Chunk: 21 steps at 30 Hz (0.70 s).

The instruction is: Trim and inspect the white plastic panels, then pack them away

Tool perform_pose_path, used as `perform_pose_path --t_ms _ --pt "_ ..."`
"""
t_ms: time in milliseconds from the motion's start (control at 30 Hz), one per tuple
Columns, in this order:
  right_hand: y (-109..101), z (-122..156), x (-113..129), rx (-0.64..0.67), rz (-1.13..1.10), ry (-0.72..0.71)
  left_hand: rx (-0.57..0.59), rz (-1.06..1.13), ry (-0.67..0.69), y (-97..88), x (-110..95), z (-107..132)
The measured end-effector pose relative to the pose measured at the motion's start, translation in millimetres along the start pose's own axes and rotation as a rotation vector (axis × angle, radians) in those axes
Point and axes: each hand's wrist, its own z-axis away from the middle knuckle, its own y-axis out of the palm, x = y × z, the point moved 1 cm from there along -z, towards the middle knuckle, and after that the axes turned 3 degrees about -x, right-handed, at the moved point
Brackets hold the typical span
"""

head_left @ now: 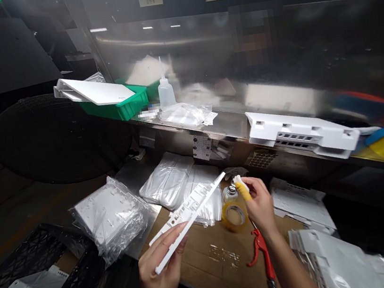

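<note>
My left hand (pixel 162 267) is closed on the lower end of a white plastic panel (pixel 191 215), held tilted, nearly edge-on. My right hand (pixel 259 201) pinches a small wad of white cloth (pixel 239 183); a yellow cover sits on one finger. Just left of that hand stands a small clear bottle with a metal top (pixel 230 192). Below the bottle lies a roll of yellowish tape (pixel 234 216) on the cardboard (pixel 209 265). A red air blow gun (pixel 262 253) rests beneath my right forearm.
Clear plastic bags (pixel 168 178) are stacked behind the panel. Bagged white panels (pixel 106 211) lie at left, more panels (pixel 343 256) at right. Along the metal shelf are a green bin (pixel 129 106), a squeeze bottle (pixel 166 92) and a white slotted part (pixel 301 133). A black crate (pixel 58 239) stands lower left.
</note>
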Motion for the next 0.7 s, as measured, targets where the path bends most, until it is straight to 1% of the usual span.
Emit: perform_pose_path --t_ms 33,67,100,167,233,333,400,500,567,633,700 --pt "-13.7 14.1 21.0 -0.041 -0.078 -0.040 0.010 -0.015 0.032 1.1 -1.4 0.7" --pt "-26.0 27.9 42.2 -0.068 -0.271 -0.117 0.026 -0.022 0.061 2.5 -3.0 1.5" --pt "-36.3 40.2 61.9 -0.071 -0.408 -0.188 0.044 -0.020 0.084 4.3 -4.6 2.3" --pt "-49.3 57.4 91.9 -0.023 -0.520 -0.306 0.075 0.000 0.119 7.8 -8.6 3.2" --pt "-54.2 63.8 106.0 -0.006 -0.512 -0.356 0.095 0.015 0.144 10.8 -13.0 2.6" --pt "-55.1 64.6 106.2 -0.085 -0.450 -0.332 0.124 0.021 0.201 13.3 -18.5 -0.8" --pt "-55.6 68.0 104.5 -0.112 -0.435 -0.318 0.153 0.008 0.244 13.8 -20.7 -3.2" --pt "-57.7 77.0 106.9 -0.057 -0.465 -0.378 0.167 -0.023 0.278 13.1 -21.5 -4.2" --pt "-59.2 77.5 105.8 -0.017 -0.479 -0.410 0.164 -0.030 0.289 11.9 -21.2 -2.4" --pt "-60.3 70.4 98.7 -0.037 -0.459 -0.369 0.164 -0.018 0.291 10.3 -20.7 0.6" --pt "-60.9 60.9 89.6 -0.105 -0.412 -0.282 0.188 -0.008 0.280 9.0 -20.2 3.4"
